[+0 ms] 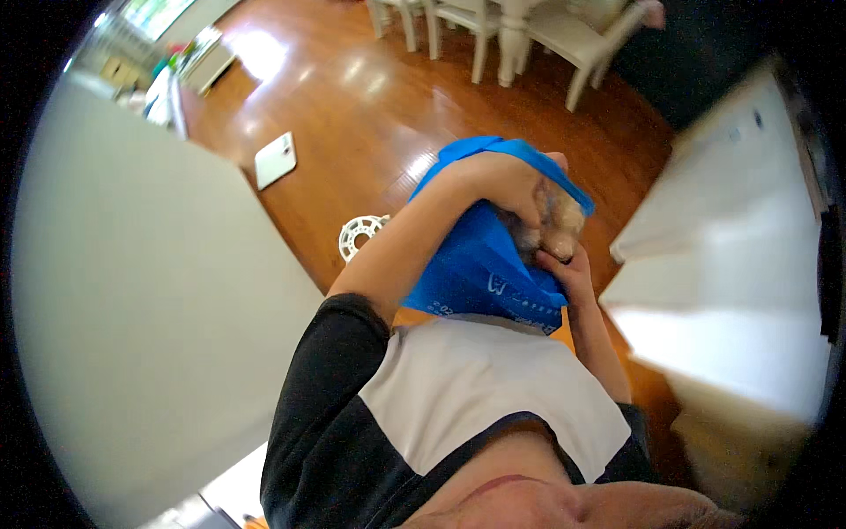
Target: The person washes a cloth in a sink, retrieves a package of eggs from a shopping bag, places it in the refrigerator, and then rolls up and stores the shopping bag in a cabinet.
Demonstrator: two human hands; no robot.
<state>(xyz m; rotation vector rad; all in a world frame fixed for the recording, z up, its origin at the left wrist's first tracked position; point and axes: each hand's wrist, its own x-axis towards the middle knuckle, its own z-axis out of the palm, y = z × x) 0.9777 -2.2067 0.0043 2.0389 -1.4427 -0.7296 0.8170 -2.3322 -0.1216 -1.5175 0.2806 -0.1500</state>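
Observation:
A blue non-woven bag with white printing hangs in front of my torso, its mouth gaping towards the upper right. My left hand reaches over the rim into the mouth, against clear-plastic-wrapped, pale brown contents that I cannot identify. Its fingertips are partly hidden, so its grip is unclear. At the lower right of the mouth, my right hand grips the bag's edge, thumb beside the wrapped contents. A small patch of skin-coloured surface shows behind the far rim.
A white spoked ring is partly hidden by my left forearm. Beyond it, a flat white bathroom scale lies on the wooden floor. A large pale panel stands left, blurred white surfaces right. White chairs stand ahead.

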